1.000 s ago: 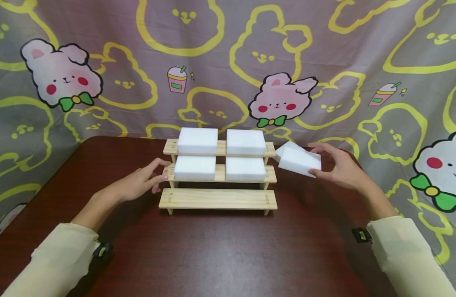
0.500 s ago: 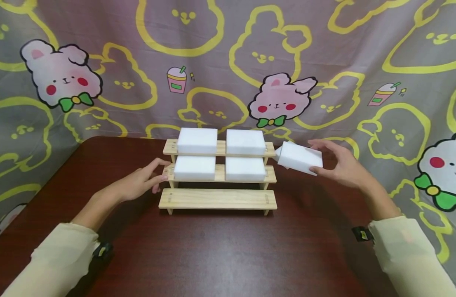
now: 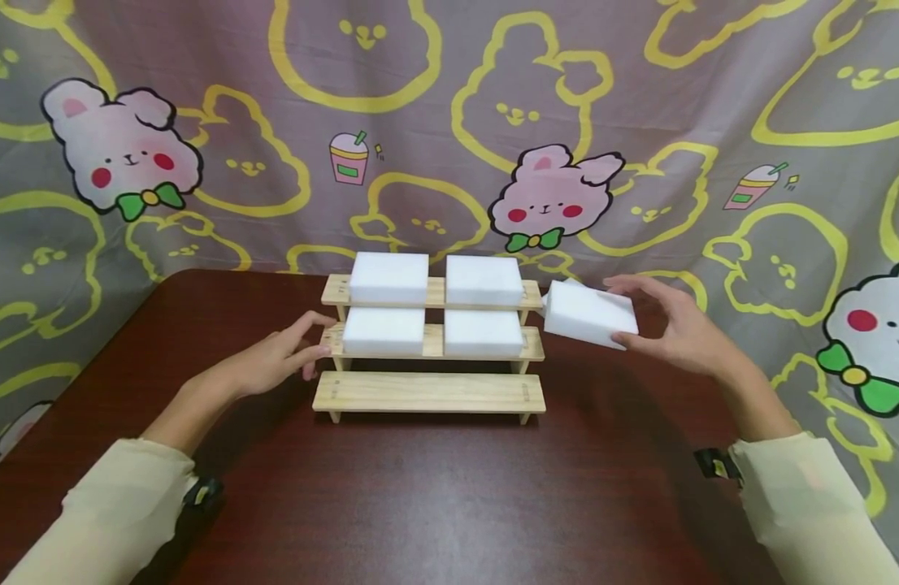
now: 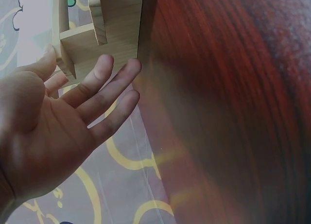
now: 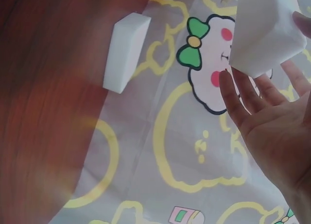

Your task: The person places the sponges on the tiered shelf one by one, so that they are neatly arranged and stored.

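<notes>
When pushing from the left side, risk skidding the wooden stand (image 3: pixel 434 337) along the glossy table (image 3: pixel 420 504), off its place near the middle of the far edge. With such a jolt, could also shake loose the four seated blocks (image 3: pixel 384 329), resting on the top and middle tiers. Watch the held block (image 3: pixel 588 315) most: hanging right of the tiers, towards the table's far right corner. By swinging it carelessly, could clip a tier, or catch the loose block (image 5: pixel 127 51) lying behind at the far edge and tip it over towards the patterned cloth (image 3: pixel 420 122). By pinching only the right end, may let such a light-looking piece pivot or slip.

Note the right hand (image 3: pixel 676 329), stretched in from the table's right side, with thumb and fingers bent around the held block's right end. Note the left hand (image 3: pixel 270 361), stretched in from the left edge, with fingers wide and nearly straight, thumb and forefinger touching the left end of the middle tier. Cannot judge the firmness of that touch.
</notes>
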`<state>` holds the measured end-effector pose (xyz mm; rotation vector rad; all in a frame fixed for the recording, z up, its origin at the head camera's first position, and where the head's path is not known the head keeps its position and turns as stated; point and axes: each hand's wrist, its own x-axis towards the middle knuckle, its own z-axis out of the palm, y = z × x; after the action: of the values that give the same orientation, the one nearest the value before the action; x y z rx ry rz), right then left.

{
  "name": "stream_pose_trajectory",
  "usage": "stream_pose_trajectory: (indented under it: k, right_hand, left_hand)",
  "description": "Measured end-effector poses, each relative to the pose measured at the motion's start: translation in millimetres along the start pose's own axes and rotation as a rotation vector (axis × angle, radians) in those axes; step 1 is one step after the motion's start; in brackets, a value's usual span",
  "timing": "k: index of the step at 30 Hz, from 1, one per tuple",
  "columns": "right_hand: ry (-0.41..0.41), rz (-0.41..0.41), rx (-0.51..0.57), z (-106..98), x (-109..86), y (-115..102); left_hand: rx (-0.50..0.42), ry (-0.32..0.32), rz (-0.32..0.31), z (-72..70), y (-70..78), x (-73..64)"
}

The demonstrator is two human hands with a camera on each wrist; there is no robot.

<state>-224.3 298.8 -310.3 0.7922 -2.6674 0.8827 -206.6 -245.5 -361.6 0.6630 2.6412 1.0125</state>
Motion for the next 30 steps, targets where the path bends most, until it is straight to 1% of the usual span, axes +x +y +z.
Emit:
stream_pose_trajectory:
  k: [7, 14, 19, 21, 27, 30]
  right_hand:
    - [-0.026, -0.036, 0.006, -2, 1.4, -11]
    - [-0.045, -0.078, 0.032, -1, 2.0, -19]
    - [-0.068, -0.06, 0.033, 1, 1.0, -28]
    - [-0.084, -0.069, 0.038, 3, 0.9, -31]
    - [-0.12, -0.172, 0.077, 8, 3.9, -38]
    - [-0.137, -0.209, 0.093, 11, 6.1, -41]
  left_hand:
    - [-0.053, -0.002, 0.008, 1.2, -4.0, -0.1]
    - [-0.056, -0.007, 0.01, 0.2, -3.9, -0.6]
    - [-0.062, -0.012, 0.007, -0.2, -2.6, -1.5]
    - [-0.063, -0.013, 0.007, -0.1, -2.8, -1.5]
    - [-0.061, -0.008, 0.011, 0.2, -4.4, -0.4]
    - [-0.058, -0.002, 0.012, 0.2, -4.7, 0.0]
